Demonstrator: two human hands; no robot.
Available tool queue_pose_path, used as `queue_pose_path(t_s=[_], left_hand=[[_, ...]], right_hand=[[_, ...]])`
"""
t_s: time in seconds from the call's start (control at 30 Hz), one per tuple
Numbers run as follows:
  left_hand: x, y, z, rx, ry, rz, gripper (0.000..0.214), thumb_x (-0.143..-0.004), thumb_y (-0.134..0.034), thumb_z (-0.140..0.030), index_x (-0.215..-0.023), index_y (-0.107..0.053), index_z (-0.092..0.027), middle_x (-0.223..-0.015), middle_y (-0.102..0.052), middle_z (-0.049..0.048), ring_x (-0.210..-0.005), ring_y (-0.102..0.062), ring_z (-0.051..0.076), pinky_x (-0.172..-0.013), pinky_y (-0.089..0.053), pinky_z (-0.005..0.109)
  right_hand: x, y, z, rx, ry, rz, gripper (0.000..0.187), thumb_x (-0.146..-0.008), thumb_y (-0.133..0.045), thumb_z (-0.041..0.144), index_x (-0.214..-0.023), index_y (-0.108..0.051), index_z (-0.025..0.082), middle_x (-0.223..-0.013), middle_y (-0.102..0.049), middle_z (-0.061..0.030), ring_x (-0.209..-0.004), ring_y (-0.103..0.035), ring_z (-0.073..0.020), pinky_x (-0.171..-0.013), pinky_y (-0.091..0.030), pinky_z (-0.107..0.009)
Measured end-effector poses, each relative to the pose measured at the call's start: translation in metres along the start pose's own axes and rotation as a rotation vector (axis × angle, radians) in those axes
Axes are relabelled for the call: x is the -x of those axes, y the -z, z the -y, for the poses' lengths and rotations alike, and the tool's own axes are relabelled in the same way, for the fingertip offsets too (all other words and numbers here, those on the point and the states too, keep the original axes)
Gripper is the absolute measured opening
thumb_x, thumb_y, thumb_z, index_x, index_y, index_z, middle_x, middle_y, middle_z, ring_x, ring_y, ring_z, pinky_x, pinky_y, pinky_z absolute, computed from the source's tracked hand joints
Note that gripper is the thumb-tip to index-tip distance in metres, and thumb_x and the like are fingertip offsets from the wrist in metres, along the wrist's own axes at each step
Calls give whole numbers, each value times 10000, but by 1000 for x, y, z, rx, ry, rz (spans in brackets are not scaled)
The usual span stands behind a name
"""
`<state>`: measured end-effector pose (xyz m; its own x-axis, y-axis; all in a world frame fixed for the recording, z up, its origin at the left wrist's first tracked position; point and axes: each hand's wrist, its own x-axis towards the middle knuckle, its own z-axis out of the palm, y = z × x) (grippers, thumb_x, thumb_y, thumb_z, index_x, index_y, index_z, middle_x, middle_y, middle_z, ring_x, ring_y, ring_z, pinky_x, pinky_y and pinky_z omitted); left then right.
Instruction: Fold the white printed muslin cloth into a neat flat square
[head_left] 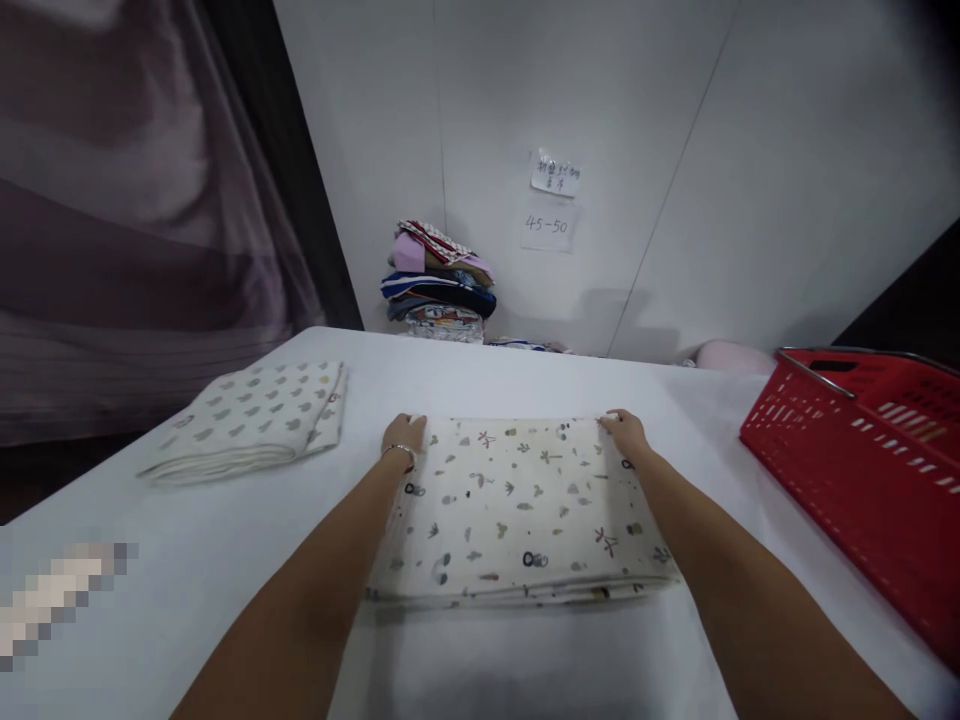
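A folded cream cloth point(517, 500) with small plant and animal prints lies flat on the white table point(442, 375) in front of me. My left hand point(405, 434), with a bracelet at the wrist, grips its far left corner. At the far right corner, my right hand point(625, 434) pinches the edge between thumb and fingers. Several fabric layers show along the near fold. To the left rests another folded cloth point(259, 410), white with grey leaf-like prints; neither hand touches it.
A red plastic basket point(847, 470) with a metal handle stands at the right. Stacked folded fabrics point(439, 280) sit beyond the table's far edge. Two paper notes point(547, 225) are on the wall. A curtain point(142, 200) hangs at left; a blurred-out patch point(56, 595) covers the lower left.
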<state>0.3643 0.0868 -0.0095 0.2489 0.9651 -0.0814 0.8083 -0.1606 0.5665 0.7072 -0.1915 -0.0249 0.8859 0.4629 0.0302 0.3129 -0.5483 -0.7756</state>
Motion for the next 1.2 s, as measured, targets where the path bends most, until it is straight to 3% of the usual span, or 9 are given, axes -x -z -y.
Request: queue_pose_path(t_s=[0.17, 0.3, 0.43, 0.57, 0.7, 0.83, 0.9, 1.1, 1.2], left_hand=[[9, 5, -5, -105, -56, -21, 552, -841, -419, -428, -1293, -439, -112, -1330, -488, 177, -1208, -463, 295, -967, -381, 399], [33, -7, -24, -326, -396, -73, 587, -873, -346, -437, -1378, -348, -139, -1487, -284, 122, -1375, -210, 264, -1107, -183, 447], [60, -37, -45, -452, -681, 118, 636, -880, -278, -528, -1418, -302, -189, -1525, -191, 58, -1405, -106, 245, -1129, -69, 480], [72, -57, -46, -486, -688, 234, 716, -861, -205, -618, -1439, -255, -199, -1528, -171, 52, -1408, -88, 249, -1122, -63, 508], [68, -59, -45, -497, -676, 245, 725, -858, -186, -628, -1442, -247, -202, -1530, -162, 49, -1409, -85, 242, -1124, -65, 497], [65, -53, -49, -501, -661, 278, 710, -856, -226, -619, -1439, -255, -215, -1534, -138, 57, -1411, -72, 250, -1117, -90, 497], [72, -44, -41, -497, -667, 272, 699, -855, -252, -610, -1431, -279, -216, -1537, -119, 65, -1410, -70, 262, -1108, -130, 496], [112, -5, 43, -557, -735, 137, 650, -852, -318, -568, -1376, -397, -192, -1500, -246, 102, -1385, -188, 291, -1090, -154, 539], [124, 2, 67, -559, -789, 62, 622, -860, -323, -537, -1368, -407, -189, -1481, -299, 96, -1375, -226, 275, -1101, -142, 519]], right_hand=[[7, 5, 2, 239, 36, 3, 559, -734, -609, 373, -1233, -543, 129, -1217, -569, -170, -1151, -486, -326, -951, -363, -421], [39, -16, 36, 554, 417, 106, 531, -885, -418, 375, -1359, -408, 137, -1441, -358, -136, -1344, -255, -271, -1083, -181, -430], [77, -59, 72, 593, 701, 381, 649, -901, -321, 543, -1430, -292, 169, -1525, -167, -75, -1401, -88, -240, -1114, -68, -436], [92, -86, 75, 609, 747, 504, 715, -887, -226, 628, -1452, -239, 189, -1526, -153, -75, -1402, -81, -254, -1108, -50, -472], [90, -89, 71, 595, 723, 517, 717, -884, -208, 639, -1452, -241, 202, -1523, -170, -71, -1399, -102, -255, -1106, -51, -483], [96, -77, 78, 577, 693, 538, 684, -896, -245, 606, -1436, -282, 187, -1520, -178, -97, -1397, -111, -267, -1100, -81, -497], [107, -61, 72, 574, 669, 491, 673, -899, -263, 593, -1435, -284, 186, -1522, -163, -103, -1398, -101, -269, -1099, -89, -496], [156, 13, -6, 649, 517, 343, 661, -902, -261, 590, -1440, -277, 206, -1517, -189, -90, -1398, -112, -263, -1099, -99, -504], [168, 32, -33, 649, 447, 331, 658, -910, -247, 580, -1447, -254, 201, -1517, -189, -78, -1399, -115, -239, -1101, -129, -488]])
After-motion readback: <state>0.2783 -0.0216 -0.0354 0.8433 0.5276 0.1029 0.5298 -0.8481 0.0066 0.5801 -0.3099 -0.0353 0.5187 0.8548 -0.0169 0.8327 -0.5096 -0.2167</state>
